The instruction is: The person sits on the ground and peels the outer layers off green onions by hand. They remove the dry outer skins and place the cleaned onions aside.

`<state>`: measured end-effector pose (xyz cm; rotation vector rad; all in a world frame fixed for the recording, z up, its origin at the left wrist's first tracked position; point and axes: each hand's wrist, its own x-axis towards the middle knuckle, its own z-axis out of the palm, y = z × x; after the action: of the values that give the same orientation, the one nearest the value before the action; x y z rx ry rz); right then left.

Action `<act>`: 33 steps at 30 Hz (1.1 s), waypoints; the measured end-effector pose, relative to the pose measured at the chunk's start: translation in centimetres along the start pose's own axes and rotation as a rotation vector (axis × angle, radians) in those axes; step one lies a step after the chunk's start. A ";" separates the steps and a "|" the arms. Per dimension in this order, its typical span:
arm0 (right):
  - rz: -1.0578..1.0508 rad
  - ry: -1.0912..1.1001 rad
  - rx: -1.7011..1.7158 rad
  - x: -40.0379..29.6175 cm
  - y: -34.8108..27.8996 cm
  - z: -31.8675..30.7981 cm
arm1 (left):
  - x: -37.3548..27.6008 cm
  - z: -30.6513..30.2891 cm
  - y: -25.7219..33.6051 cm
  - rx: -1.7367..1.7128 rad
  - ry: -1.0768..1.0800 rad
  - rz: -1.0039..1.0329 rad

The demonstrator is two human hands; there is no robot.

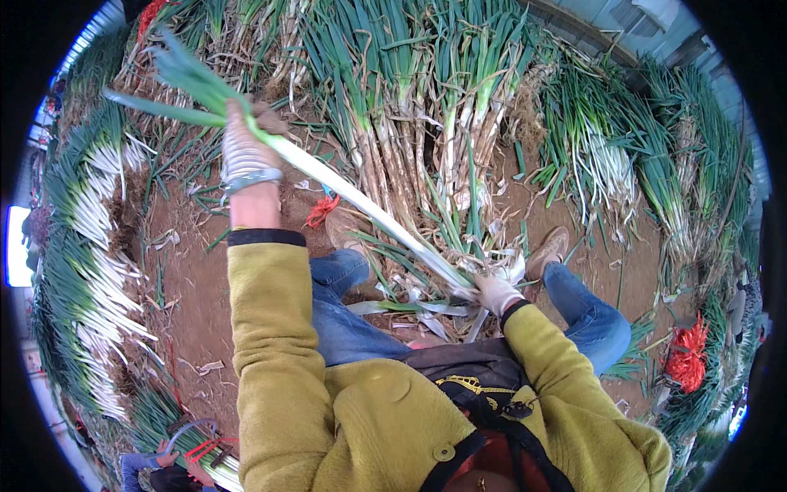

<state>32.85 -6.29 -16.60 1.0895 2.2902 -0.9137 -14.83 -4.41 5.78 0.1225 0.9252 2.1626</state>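
Note:
My left hand [253, 138], in a light knitted glove, is closed around a long green onion [350, 194] where its leaves meet the white stalk. The leaves fan out to the upper left and look slightly blurred. At the onion's root end is my gloved right hand [497, 294], its fingers closed on the stalk's tip. The stalk slants down to the right between the hands, above my legs. Beneath and beside the right hand lie peeled outer layers [430, 307]. Just ahead, a large heap of unpeeled green onions [393, 154] rests on the soil, leaves pointing away.
Peeled onions [101, 215] lie in a row at the left; more bundles [599, 147] are at the right. Red ties [323, 210] lie by my foot, and a red bunch [687, 357] sits at the right. Another person's hands [167, 454] hold onions at the lower left.

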 end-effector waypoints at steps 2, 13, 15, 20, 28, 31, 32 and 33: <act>0.175 -0.046 -0.090 0.1 11.0 7.6 | 0.9 -0.5 1.6 -0.053 -0.020 -0.034; -0.180 0.525 0.376 0.3 -10.4 -12.6 | -0.9 0.1 -3.5 -0.071 0.052 -0.276; -0.411 0.663 0.574 0.9 -16.8 -15.3 | -1.9 1.2 -6.2 -0.068 0.069 -0.306; -0.607 0.737 0.802 4.1 -22.4 -16.9 | -3.2 2.4 -8.1 -0.053 -0.085 -0.402; -0.449 0.577 1.060 6.2 -19.8 -17.4 | -4.6 1.6 -9.0 0.081 -0.307 -0.342; -0.438 0.801 0.931 6.3 -20.4 -17.2 | -4.9 2.2 -9.5 0.163 -0.276 -0.288; -0.405 0.823 0.897 6.0 -20.5 -17.3 | -5.1 2.5 -9.5 0.195 -0.264 -0.262; -0.370 0.848 0.860 5.7 -20.5 -17.4 | -5.2 2.8 -9.6 0.224 -0.256 -0.238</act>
<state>11.29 -0.45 -0.61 1.6498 2.8908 -2.0143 -4.30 -2.16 2.59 0.3719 0.9760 1.7733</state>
